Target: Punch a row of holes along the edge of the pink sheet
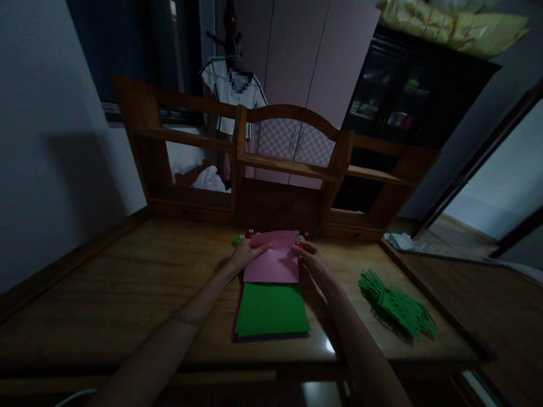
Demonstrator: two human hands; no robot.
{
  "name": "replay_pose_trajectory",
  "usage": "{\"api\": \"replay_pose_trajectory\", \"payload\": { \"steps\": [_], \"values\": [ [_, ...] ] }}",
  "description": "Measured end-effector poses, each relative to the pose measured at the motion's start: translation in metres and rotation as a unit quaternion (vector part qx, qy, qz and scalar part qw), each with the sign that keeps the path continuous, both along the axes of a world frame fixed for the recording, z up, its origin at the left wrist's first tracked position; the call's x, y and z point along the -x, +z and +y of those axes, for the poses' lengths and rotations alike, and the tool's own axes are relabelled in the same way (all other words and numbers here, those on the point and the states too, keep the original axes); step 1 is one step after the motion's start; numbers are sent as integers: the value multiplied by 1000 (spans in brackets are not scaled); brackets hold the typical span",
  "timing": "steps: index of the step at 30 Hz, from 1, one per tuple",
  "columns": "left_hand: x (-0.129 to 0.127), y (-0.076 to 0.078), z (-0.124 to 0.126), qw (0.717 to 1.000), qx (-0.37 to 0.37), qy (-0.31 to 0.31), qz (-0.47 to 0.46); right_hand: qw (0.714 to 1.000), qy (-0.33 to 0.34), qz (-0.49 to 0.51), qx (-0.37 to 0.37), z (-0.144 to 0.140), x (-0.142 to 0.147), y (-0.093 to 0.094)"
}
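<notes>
A pink paper sheet [275,260] lies on the wooden desk [128,281], its far end lifted by both hands. My left hand [246,254] grips its left far corner. My right hand [313,259] grips its right far edge. Just in front of it, a green sheet [271,310] tops a flat stack of coloured paper. Small round red and green objects [244,235] sit behind the pink sheet, against the shelf.
A heap of cut green paper pieces [397,308] lies to the right on the desk. A wooden shelf unit [282,168] stands along the desk's back edge. White crumpled material [400,240] sits at the far right corner. A dark cabinet [406,107] is behind.
</notes>
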State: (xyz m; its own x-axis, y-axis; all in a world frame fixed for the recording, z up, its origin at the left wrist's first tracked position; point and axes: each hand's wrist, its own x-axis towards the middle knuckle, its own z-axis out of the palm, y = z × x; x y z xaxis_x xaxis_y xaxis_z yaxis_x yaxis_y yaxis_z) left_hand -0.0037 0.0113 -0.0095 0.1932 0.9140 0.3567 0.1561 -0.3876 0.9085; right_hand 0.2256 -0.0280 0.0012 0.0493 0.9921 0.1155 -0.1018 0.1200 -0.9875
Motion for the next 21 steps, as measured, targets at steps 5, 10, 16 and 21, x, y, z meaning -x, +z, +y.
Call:
{"api": "replay_pose_trajectory", "payload": {
  "steps": [5,10,16,21],
  "values": [
    [-2,-4,1,1000,13,0,-10,1000,4,17,10,0,3,-2],
    [-3,-6,1,1000,-1,-3,-7,1000,-3,1,19,1,3,-2],
    [-1,-6,3,1000,3,-1,-7,999,-8,-32,-2,2,2,-1],
    [-2,-5,2,1000,3,-2,-7,999,-6,-42,-30,2,-5,2]
  ]
}}
